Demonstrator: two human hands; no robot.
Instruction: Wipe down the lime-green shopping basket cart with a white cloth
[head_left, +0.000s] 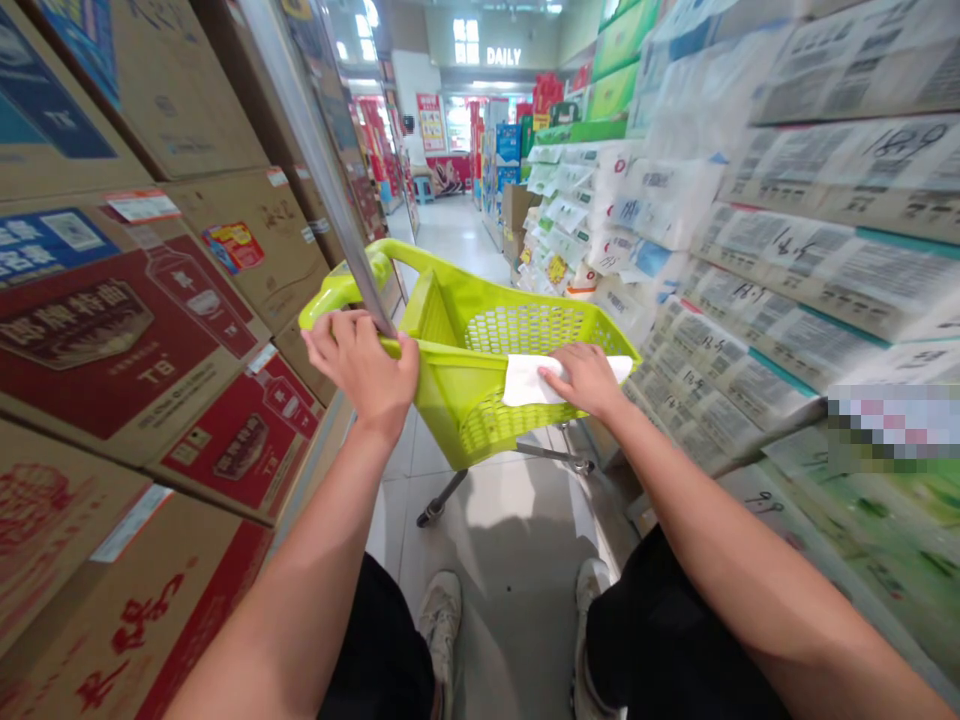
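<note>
A lime-green shopping cart [442, 400] stands sideways in front of me, its basket perforated with many holes. My left hand [364, 365] grips the cart at its handle end, fingers bent over the green edge. A metal pole [330, 170] rises beside that hand and slants up out of view. Over the near rim lies a white cloth [525, 382], perhaps a paper wipe. My right hand [586, 377] is closed over the cloth, pressing it on the rim; some fingertips are hidden. Inside the part of the basket that shows, I see no goods.
Stacked cardboard boxes [97, 320] line the left side close to my arm. On the right, shelves hold packs of tissue paper [810, 240] with handwritten prices. A tiled floor [469, 235] runs down the aisle toward a blue stool [424, 188]. My shoes [442, 610] are below the cart.
</note>
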